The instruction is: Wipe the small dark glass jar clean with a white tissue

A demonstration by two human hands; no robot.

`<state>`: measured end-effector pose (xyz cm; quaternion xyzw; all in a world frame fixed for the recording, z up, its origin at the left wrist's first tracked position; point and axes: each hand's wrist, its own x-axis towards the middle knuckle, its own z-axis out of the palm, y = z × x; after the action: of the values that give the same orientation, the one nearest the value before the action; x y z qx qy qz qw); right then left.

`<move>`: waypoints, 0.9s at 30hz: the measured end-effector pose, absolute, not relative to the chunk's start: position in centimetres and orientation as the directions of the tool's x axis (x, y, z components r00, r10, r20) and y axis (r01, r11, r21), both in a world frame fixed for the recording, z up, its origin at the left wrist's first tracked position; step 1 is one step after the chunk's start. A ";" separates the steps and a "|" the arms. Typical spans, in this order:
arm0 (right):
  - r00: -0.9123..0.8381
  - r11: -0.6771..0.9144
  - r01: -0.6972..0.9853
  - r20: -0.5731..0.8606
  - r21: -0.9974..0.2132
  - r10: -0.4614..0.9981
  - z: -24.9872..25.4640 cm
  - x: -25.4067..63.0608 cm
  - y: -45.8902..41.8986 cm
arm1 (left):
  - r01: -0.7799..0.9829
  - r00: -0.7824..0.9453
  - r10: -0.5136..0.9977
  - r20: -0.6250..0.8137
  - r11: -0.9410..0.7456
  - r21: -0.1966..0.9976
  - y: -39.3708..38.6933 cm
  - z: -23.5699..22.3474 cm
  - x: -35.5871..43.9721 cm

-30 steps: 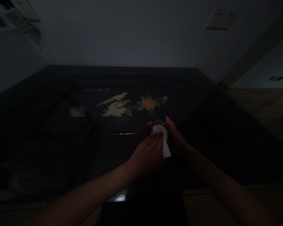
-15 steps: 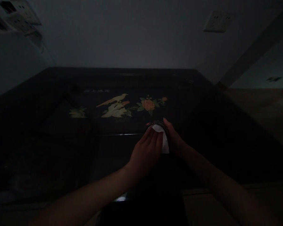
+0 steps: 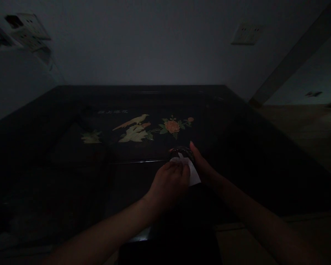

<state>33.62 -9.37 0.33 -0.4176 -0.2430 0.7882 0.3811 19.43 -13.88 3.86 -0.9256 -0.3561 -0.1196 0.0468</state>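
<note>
My left hand (image 3: 169,184) is closed, its curled fingers pinching a white tissue (image 3: 194,177). A flap of the tissue hangs out to the right of the knuckles, and its upper part lies against a dark round object (image 3: 182,150) with a shiny curved rim. My right hand (image 3: 202,162) grips this object from the right side, thumb up along its edge and a fingertip showing at its far left. It is too dark to make out what kind of thing it is. Both hands are close together over the near part of a dark table (image 3: 143,173).
An inlaid picture of a bird (image 3: 138,119) and an orange flower (image 3: 172,126) decorates the glossy tabletop. Behind it rises a pale wall (image 3: 143,44) with a socket plate (image 3: 246,34) at right and more sockets (image 3: 30,33) at left. The room is very dim.
My left fingers have curled in and drawn back a little from the round object's rim, pulling the tissue lower. The right hand keeps its hold. The whole view has shifted slightly.
</note>
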 end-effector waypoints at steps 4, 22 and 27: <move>-0.338 -0.542 -0.404 -0.430 -0.737 0.837 0.6 33.8 -9.2 | 0.622 0.697 0.651 0.301 -0.758 0.196 -13.6 3.5 19.0; -0.257 -0.553 -0.519 -0.498 -0.652 0.828 1.3 33.2 -9.2 | 0.693 0.681 0.618 0.393 -0.717 -0.071 -13.4 1.5 19.8; -0.230 -0.563 -0.501 -0.527 -0.657 0.818 2.2 32.9 -9.6 | 0.738 0.651 0.668 0.361 -0.667 -0.100 -14.0 1.9 20.0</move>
<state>32.88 -9.62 2.19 -0.4456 -0.1780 0.7636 0.4320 20.01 -13.96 1.93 -0.9008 -0.3902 -0.1483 0.1196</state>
